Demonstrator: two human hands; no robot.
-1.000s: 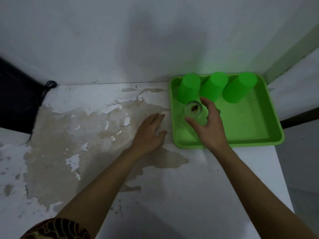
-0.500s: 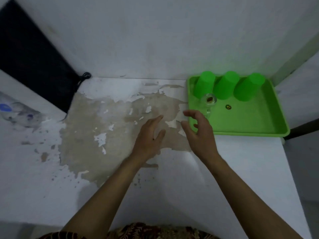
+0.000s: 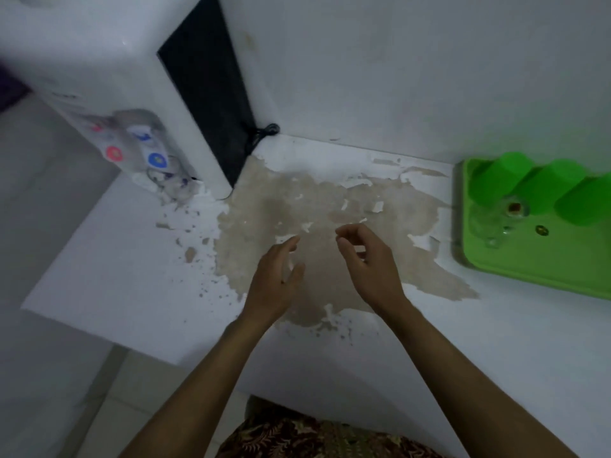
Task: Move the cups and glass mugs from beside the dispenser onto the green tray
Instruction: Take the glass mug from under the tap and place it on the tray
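Observation:
The green tray [image 3: 529,272] lies at the right edge of the white counter. Three green cups stand upside down along its back: one on the left [image 3: 499,180], one in the middle [image 3: 549,185], one on the right [image 3: 585,203]. A clear glass mug [image 3: 496,223] stands in front of them on the tray. My left hand [image 3: 276,280] and my right hand [image 3: 367,262] hover empty over the stained middle of the counter, fingers apart, well left of the tray. The white water dispenser [image 3: 109,94] stands at the far left.
The counter [image 3: 165,292] has a wide brown patch of peeled paint [image 3: 330,226] under my hands. A black cord [image 3: 261,135] lies coiled behind the dispenser by the wall. The counter's left and front edges drop to a tiled floor [image 3: 49,375].
My right hand has let go of the glass mug on the tray and drawn back left over the counter. My view has swung left, bringing the dispenser into sight.

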